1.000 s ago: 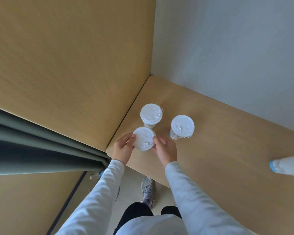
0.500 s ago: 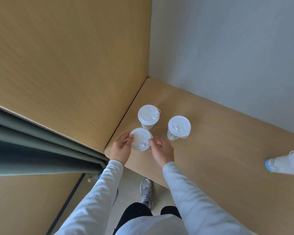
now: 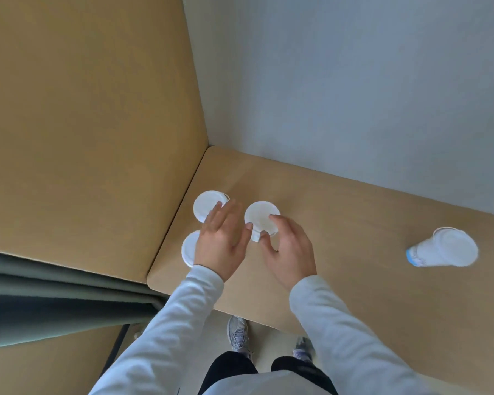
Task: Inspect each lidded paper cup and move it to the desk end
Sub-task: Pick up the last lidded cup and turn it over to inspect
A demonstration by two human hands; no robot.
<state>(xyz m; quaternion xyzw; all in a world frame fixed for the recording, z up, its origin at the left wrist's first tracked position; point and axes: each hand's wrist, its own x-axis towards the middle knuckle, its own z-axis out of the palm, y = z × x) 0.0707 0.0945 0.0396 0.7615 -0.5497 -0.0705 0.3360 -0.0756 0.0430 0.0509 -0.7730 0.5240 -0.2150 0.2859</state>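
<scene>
Three white lidded paper cups stand together at the desk's left end. The far-left cup (image 3: 207, 203) is partly under my left fingertips. My left hand (image 3: 221, 242) hides most of the near cup (image 3: 187, 248); the hand is spread flat above it, thumb at the rim of the right cup (image 3: 260, 216). My right hand (image 3: 288, 249) curls round that right cup from the near side, index finger on its lid and thumb against its wall. A fourth lidded cup (image 3: 445, 248), with a blue band at its base, stands alone far to the right.
The wooden desk (image 3: 340, 223) sits in a corner, with a wooden panel (image 3: 97, 124) on the left and a grey wall (image 3: 354, 81) behind. A grey-green curtain (image 3: 40, 295) hangs at lower left. My shoes (image 3: 238, 333) show below the desk's front edge.
Both hands have let go of the near cup and moved forward and right to the right cup. The view has shifted, so the lone cup sits further into the frame.
</scene>
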